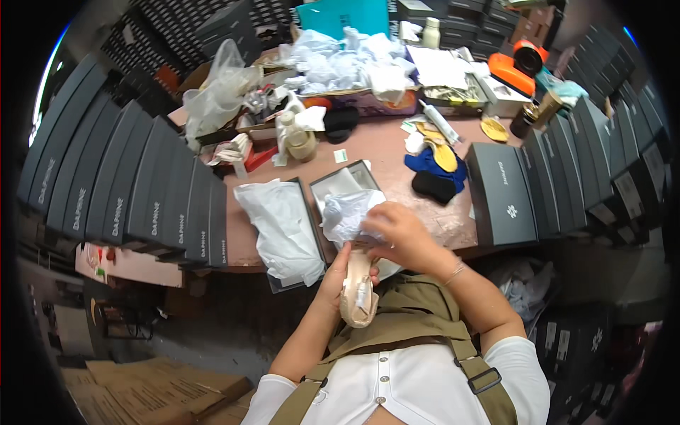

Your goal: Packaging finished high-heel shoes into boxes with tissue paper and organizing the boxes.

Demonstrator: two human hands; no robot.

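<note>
My left hand [334,282] is wrapped around a beige shoe [360,283] with a clear plastic-looking piece inside its near end. The shoe is held in front of my body, at the table's near edge. My right hand [405,237] bends over the far end of the shoe, its fingers closed against crumpled white tissue paper [343,216]; its fingertips are partly hidden. Behind the paper lies an open grey box part [363,167]. Left of it, white tissue paper [278,227] spills over another open dark box [312,212].
Rows of dark shoe boxes stand at left [134,184] and right [503,198]. A heap of white tissue [347,60] fills a carton at the back. Jars [301,144], a tube [440,122], blue and black cloths [433,185] and an orange tape dispenser [511,74] lie on the table.
</note>
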